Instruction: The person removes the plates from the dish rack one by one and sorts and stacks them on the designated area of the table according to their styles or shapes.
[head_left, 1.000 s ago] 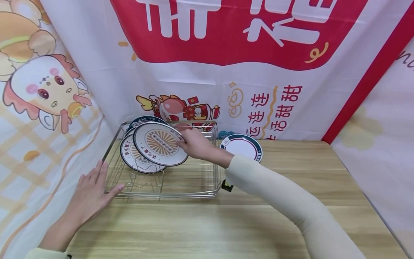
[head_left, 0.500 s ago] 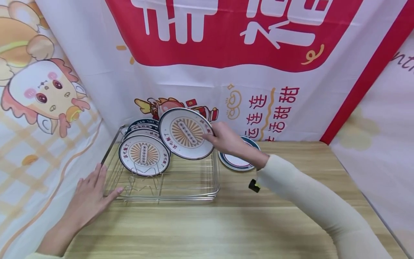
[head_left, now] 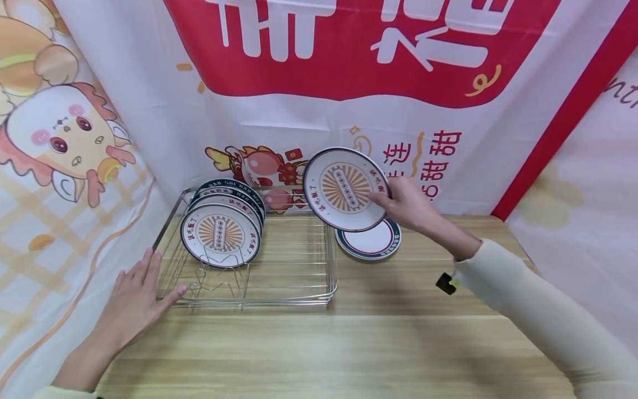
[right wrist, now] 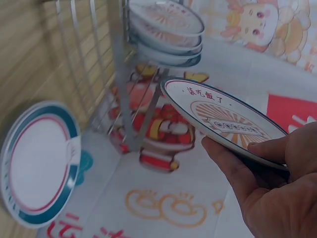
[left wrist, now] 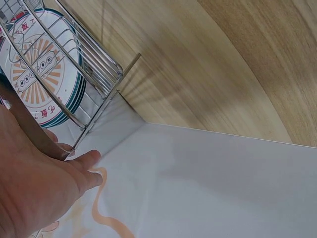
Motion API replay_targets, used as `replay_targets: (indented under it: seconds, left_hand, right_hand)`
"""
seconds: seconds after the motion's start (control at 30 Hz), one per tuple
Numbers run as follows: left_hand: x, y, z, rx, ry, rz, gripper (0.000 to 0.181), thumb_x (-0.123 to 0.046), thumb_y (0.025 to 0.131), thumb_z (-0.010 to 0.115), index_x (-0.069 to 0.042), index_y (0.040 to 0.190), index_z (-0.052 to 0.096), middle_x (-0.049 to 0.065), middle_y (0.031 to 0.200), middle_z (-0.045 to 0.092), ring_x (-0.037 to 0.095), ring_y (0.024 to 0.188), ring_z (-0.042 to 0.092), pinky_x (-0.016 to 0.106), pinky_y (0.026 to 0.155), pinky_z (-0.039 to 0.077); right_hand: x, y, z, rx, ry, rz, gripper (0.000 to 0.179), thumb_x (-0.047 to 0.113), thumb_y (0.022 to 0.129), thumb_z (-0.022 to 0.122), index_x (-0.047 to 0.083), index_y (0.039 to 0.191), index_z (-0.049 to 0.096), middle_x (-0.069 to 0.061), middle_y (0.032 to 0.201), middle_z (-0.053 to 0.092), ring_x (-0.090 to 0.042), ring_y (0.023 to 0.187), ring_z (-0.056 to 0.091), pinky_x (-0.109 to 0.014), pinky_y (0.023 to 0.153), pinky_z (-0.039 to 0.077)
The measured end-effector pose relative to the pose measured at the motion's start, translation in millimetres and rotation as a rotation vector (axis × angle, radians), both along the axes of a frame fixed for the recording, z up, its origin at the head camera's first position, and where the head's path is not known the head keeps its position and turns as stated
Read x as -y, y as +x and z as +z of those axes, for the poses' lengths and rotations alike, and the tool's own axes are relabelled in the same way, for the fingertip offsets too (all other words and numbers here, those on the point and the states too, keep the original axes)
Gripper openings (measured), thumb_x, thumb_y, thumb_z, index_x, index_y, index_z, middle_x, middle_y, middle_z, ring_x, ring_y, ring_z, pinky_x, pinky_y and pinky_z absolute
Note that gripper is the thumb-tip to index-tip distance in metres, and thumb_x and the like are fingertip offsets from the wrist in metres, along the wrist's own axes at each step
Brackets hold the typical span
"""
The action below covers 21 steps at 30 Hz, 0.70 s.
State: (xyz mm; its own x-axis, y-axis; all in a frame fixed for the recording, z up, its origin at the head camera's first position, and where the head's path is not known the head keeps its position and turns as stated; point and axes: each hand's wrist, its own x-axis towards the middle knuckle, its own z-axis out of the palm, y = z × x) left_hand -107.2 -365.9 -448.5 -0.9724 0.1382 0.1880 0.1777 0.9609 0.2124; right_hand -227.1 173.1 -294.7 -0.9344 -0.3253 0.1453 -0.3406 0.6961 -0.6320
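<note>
My right hand (head_left: 412, 206) pinches the right rim of a white plate (head_left: 334, 199) with an orange ray pattern and a dark edge. The plate hangs tilted in the air above the right end of the wire dish rack (head_left: 329, 263). Behind and below it, a plate with a dark green rim (head_left: 371, 244) lies on the table, partly covered. Several patterned plates (head_left: 219, 235) stand leaning together in the rack's left part. My left hand (head_left: 130, 305) rests at the rack's left side, fingers extended along the outside; the left wrist view shows the rack's metal edge (left wrist: 37, 126) against it.
The rack stands on a wooden table (head_left: 279, 354) against printed cloth walls (head_left: 279, 116) at the back and both sides. A small black piece (head_left: 446, 283) shows below my right wrist.
My right hand has lifted the orange-patterned plate away from the other plates and carried it right, past the rack's right end. My left hand has stayed at the rack's side.
</note>
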Motion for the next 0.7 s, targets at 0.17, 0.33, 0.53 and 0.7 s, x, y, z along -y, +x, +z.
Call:
replay_targets:
  seconds: [0.17,0.33,0.53,0.7]
  left_hand:
    - [0.0,0.0,-0.1,-0.007,0.003,-0.001,0.1,-0.054,0.105,0.057,0.008,0.166,0.007,0.033,0.172,0.0,0.067,0.146,0.024,0.073,0.125,-0.001]
    - [-0.1,-0.2,0.0,-0.006,-0.001,-0.002,0.1,-0.054,0.105,0.057,0.008,0.166,0.007,0.033,0.172,0.0,0.066,0.146,0.023,0.074,0.124,0.0]
    - [0.3,0.1,-0.1,-0.009,0.007,-0.001,0.1,-0.054,0.106,0.057,0.008,0.166,0.008,0.034,0.172,0.001,0.066,0.146,0.024,0.073,0.125,-0.001]
    - [-0.2,-0.9,-1.4,-0.009,0.007,-0.004,0.1,-0.055,0.105,0.057,0.008,0.166,0.009,0.033,0.172,0.0,0.066,0.146,0.023,0.074,0.124,-0.001]
  right_hand:
    - [-35,-4.6,-10.0,0.03,0.041,-0.069,0.028,0.017,0.106,0.065,-0.007,0.118,0.07,-0.02,0.094,0.077,-0.02,0.063,0.062,-0.027,0.048,0.048]
    - [-72,-9.7,-25.3,0.069,0.079,-0.143,0.029,0.02,0.107,0.064,-0.009,0.111,0.069,-0.018,0.088,0.074,-0.022,0.064,0.06,-0.028,0.05,0.047]
    - [-116,-16.5,-44.2,0.094,0.12,-0.233,0.035,0.022,0.106,0.065,-0.012,0.111,0.067,-0.019,0.085,0.072,-0.023,0.067,0.058,-0.029,0.052,0.046]
    - [-152,-20.4,-55.9,0.171,0.13,-0.294,0.04,0.027,0.107,0.063,-0.013,0.112,0.066,-0.02,0.087,0.073,-0.025,0.071,0.061,-0.032,0.056,0.051]
